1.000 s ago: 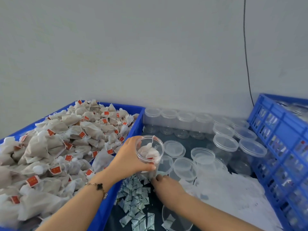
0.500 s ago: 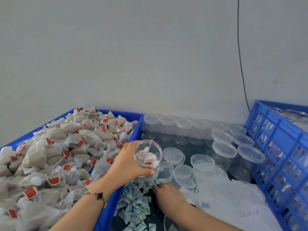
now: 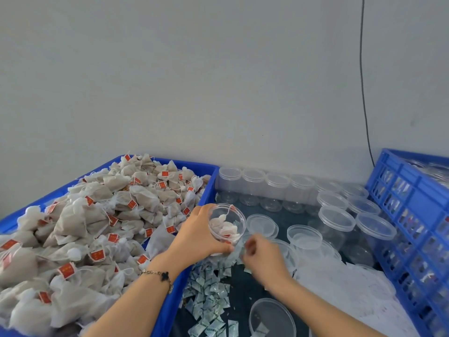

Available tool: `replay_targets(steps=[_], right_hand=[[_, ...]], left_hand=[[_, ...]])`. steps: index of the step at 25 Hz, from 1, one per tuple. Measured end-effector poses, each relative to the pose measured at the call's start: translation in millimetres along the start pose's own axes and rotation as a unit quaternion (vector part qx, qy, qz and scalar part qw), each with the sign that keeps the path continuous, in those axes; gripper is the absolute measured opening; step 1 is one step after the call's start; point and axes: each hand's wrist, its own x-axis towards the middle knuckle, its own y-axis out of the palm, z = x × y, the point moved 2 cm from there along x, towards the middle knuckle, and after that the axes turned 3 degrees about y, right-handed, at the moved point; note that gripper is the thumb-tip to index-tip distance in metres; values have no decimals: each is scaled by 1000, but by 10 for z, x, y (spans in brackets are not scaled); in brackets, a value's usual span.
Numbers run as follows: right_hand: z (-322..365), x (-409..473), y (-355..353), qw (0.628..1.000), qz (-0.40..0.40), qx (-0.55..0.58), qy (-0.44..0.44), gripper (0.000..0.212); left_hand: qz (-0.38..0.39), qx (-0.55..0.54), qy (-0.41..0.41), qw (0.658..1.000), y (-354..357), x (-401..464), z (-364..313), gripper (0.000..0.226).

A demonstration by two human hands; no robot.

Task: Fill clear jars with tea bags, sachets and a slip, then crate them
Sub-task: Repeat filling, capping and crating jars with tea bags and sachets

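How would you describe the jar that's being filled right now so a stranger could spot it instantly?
Start at the big blue bin heaped with tea bags on the left. Just past its right wall, the left hand holds a clear jar. Unlike the empty, mostly lidded jars behind, it is open, with tea bags inside.

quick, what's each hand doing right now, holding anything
Left hand: grips the clear round plastic jar with tea bags inside.
Right hand: fingers curled by the jar's rim, motion-blurred; cannot tell if it holds anything.

Glossy clear plastic jar [image 3: 227, 224]
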Motion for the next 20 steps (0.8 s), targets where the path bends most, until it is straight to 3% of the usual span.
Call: replay_targets(steps=[2, 4, 6, 7, 8, 10, 17, 18, 20], right_hand=[[179, 53, -390, 979, -108, 173, -28, 12], [410, 65, -641, 964, -130, 208, -103, 8], [511, 131, -632, 983, -77, 136, -93, 7], [494, 180, -583, 993, -31, 114, -29, 16], [452, 224, -532, 989, 26, 130, 62, 27], [391, 241, -423, 944, 133, 239, 183, 36], [386, 323, -372, 870, 222, 411, 158, 30], [399, 317, -387, 867, 217, 422, 154, 32], [433, 304, -471, 904, 162, 380, 106, 31]], left_hand=[[3, -9, 0, 1000, -13, 10, -2, 99], [9, -15, 7, 1000, -24, 18, -22, 96], [20, -13, 12, 1000, -16, 15, -42, 91], [25, -12, 13, 1000, -7, 6, -54, 89], [28, -12, 12, 999, 0, 1, -57, 89], [35, -15, 8, 999, 12, 3, -41, 94], [109, -21, 35, 993, 42, -27, -135, 92], [114, -26, 34, 993, 51, -39, -147, 92], [112, -27, 27, 993, 47, -41, -142, 93]])
